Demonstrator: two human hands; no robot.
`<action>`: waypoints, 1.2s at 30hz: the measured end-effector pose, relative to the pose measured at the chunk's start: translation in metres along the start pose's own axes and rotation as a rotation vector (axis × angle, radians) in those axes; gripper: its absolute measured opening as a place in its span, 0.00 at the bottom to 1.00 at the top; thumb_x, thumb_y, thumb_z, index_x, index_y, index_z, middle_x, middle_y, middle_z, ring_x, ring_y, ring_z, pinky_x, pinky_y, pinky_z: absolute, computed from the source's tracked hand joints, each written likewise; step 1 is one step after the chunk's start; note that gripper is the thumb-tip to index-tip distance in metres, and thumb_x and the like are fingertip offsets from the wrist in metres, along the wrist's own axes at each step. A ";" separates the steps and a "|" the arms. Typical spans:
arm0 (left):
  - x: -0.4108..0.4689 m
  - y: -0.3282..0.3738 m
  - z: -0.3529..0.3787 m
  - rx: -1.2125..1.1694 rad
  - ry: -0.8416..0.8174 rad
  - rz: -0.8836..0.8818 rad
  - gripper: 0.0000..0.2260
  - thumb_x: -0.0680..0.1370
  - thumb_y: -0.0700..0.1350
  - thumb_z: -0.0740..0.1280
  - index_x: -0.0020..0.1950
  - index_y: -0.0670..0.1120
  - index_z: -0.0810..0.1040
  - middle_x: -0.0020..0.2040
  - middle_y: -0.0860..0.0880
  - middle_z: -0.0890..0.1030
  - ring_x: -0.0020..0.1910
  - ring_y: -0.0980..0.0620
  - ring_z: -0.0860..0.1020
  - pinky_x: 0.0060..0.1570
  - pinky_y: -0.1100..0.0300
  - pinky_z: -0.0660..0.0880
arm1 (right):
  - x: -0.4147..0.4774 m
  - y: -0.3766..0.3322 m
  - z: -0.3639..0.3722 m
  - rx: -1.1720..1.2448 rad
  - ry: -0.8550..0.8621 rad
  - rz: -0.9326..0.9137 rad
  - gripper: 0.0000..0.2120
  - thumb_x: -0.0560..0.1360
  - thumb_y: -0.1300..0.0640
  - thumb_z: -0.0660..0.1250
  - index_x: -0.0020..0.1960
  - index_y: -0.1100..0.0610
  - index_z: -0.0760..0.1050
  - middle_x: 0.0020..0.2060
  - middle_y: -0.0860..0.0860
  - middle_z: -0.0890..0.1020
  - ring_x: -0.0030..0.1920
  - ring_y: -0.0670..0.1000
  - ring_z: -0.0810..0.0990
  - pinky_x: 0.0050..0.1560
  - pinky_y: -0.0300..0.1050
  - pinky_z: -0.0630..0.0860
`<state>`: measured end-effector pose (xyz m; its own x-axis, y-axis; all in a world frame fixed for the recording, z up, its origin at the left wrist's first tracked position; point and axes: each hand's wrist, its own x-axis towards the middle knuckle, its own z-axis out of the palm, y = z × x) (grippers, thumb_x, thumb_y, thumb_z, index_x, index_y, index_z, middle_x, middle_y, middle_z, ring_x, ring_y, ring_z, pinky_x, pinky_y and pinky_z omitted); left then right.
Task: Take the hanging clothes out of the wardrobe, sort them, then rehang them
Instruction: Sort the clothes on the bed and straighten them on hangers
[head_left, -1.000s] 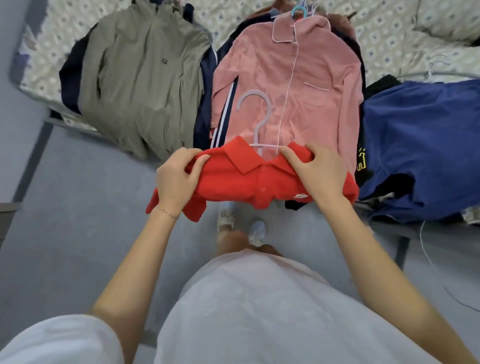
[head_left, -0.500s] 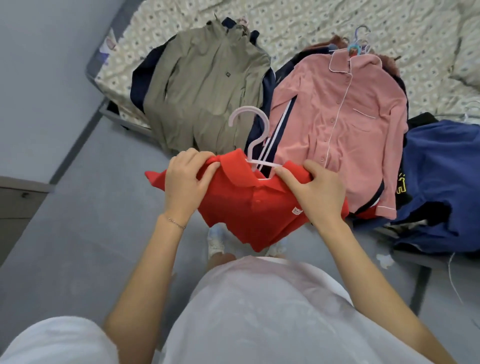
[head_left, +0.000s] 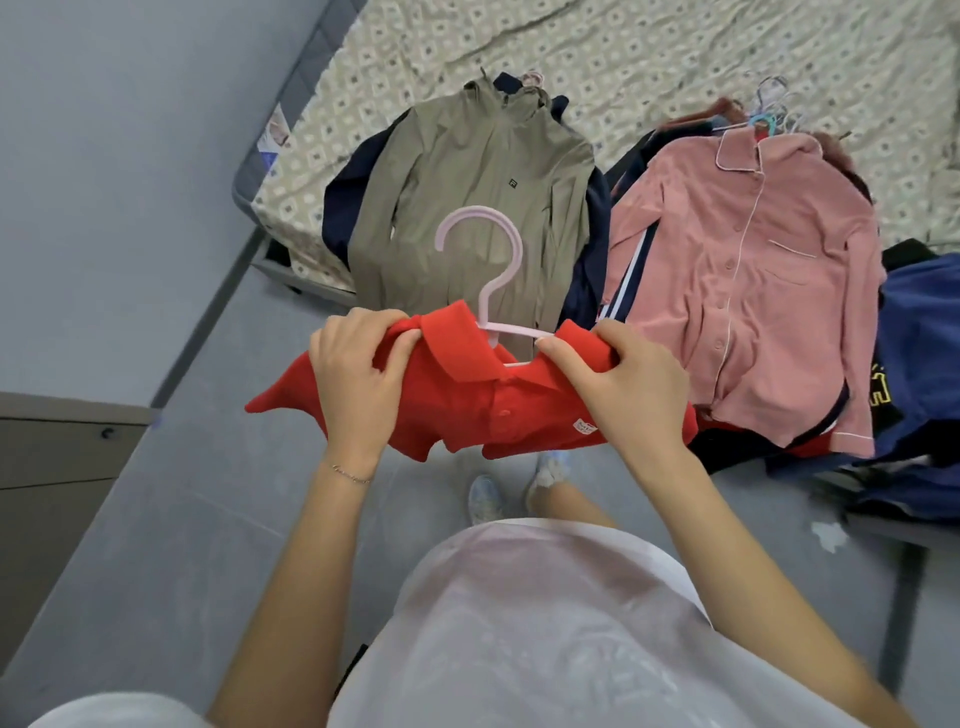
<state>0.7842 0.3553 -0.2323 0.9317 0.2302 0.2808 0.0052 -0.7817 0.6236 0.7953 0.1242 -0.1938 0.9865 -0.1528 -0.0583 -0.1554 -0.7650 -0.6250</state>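
Gripping the red polo shirt (head_left: 493, 410) by its shoulders in left hand (head_left: 358, 384) and right hand (head_left: 628, 395), over the floor near the bed (head_left: 623, 41). Hiding most of the pink hanger (head_left: 484, 306) inside the collar, only hook and short bar showing.

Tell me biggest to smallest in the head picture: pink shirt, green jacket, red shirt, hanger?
1. pink shirt
2. green jacket
3. red shirt, bunched up and nearer the camera, so unsure against the jacket
4. hanger, smallest
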 end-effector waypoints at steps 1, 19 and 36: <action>0.007 -0.003 0.002 -0.011 0.002 -0.001 0.08 0.80 0.48 0.65 0.48 0.46 0.81 0.44 0.50 0.80 0.45 0.50 0.73 0.50 0.59 0.61 | 0.007 -0.002 0.002 -0.004 -0.003 -0.012 0.28 0.70 0.31 0.66 0.35 0.57 0.70 0.26 0.50 0.72 0.31 0.48 0.72 0.32 0.36 0.63; 0.174 -0.019 0.062 -0.020 0.215 0.002 0.09 0.81 0.45 0.64 0.47 0.43 0.82 0.45 0.48 0.82 0.47 0.46 0.76 0.55 0.44 0.70 | 0.191 -0.053 0.019 0.144 -0.167 -0.091 0.27 0.69 0.34 0.71 0.31 0.49 0.60 0.24 0.46 0.66 0.28 0.47 0.65 0.31 0.44 0.60; 0.421 -0.088 0.220 -0.184 0.036 0.085 0.08 0.80 0.45 0.67 0.49 0.42 0.83 0.45 0.49 0.81 0.48 0.48 0.76 0.55 0.49 0.71 | 0.419 -0.064 0.112 0.055 0.048 0.161 0.25 0.69 0.31 0.67 0.31 0.49 0.63 0.27 0.42 0.72 0.30 0.43 0.70 0.33 0.41 0.61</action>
<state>1.2560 0.3936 -0.3295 0.9124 0.1908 0.3621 -0.1426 -0.6810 0.7183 1.2248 0.1793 -0.2650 0.9453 -0.3013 -0.1248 -0.3070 -0.6930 -0.6524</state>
